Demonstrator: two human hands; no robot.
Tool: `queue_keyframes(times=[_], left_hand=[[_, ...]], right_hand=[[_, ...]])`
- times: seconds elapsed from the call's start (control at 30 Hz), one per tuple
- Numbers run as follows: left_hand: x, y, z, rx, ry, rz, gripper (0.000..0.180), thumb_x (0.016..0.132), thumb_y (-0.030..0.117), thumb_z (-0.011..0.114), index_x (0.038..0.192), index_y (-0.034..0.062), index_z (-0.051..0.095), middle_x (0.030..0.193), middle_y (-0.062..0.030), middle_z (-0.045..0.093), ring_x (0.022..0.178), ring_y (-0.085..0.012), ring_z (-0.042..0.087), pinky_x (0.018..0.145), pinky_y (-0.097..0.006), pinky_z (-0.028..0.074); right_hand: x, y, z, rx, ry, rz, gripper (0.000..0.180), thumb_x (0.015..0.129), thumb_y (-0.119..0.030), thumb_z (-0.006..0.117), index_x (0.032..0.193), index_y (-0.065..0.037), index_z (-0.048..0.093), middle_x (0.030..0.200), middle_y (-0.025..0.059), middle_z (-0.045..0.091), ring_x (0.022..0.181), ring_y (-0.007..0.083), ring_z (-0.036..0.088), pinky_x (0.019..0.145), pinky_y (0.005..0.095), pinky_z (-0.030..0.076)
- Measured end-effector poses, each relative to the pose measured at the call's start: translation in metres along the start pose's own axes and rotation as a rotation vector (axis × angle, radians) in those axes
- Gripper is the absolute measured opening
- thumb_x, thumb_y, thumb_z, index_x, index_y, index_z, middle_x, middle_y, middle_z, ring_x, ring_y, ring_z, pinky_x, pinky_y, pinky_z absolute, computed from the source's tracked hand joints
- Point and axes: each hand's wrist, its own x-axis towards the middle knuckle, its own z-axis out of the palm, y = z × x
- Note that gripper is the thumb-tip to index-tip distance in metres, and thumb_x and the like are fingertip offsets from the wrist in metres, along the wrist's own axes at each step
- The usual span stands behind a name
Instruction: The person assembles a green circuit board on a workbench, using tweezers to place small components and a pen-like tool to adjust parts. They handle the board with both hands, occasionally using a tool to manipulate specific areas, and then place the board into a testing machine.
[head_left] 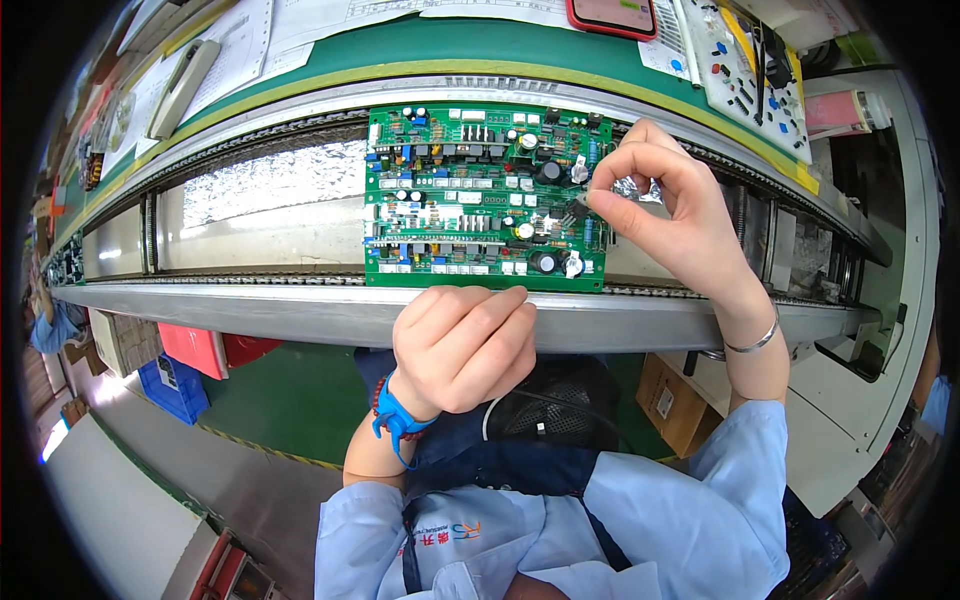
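Observation:
A green circuit board packed with connectors, capacitors and small parts lies across the two rails of a conveyor. At its right edge my right hand is closed in a pinch, thumb and forefinger together just over the board. A dark bit shows by these fingertips; whether it is held or mounted on the board I cannot tell. My left hand rests on the near rail against the board's front edge. Its fingers are curled in, and whatever they may hold is hidden. A blue strap circles the left wrist.
Metal conveyor rails with chains run left to right. Beyond them a green bench top carries papers, a red-cased phone and a white sheet with loose components. A blue crate and a cardboard box stand below.

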Motion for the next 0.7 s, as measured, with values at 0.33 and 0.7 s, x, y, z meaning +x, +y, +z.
queue_keyframes(times=[0.33, 0.7], left_hand=[[-0.002, 0.000, 0.000, -0.009, 0.008, -0.004, 0.025, 0.059, 0.004, 0.066, 0.084, 0.0025, 0.064, 0.084, -0.0064, 0.065, 0.067, -0.0161, 0.059, 0.055, -0.026, 0.044], [-0.001, 0.000, 0.000, -0.014, 0.006, 0.000, 0.025, 0.059, 0.004, 0.067, 0.084, 0.0026, 0.063, 0.084, -0.0067, 0.065, 0.068, -0.0160, 0.060, 0.056, -0.025, 0.045]], right_hand=[[0.001, -0.007, 0.005, -0.346, 0.126, -0.309, 0.012, 0.071, -0.005, 0.070, 0.079, -0.006, 0.062, 0.075, 0.0036, 0.045, 0.071, 0.0192, 0.044, 0.064, 0.0307, 0.035], [0.001, -0.005, 0.020, -0.604, 0.141, -0.443, 0.013, 0.067, -0.005, 0.070, 0.077, -0.008, 0.060, 0.078, 0.0024, 0.045, 0.075, 0.0208, 0.046, 0.067, 0.0331, 0.035]])
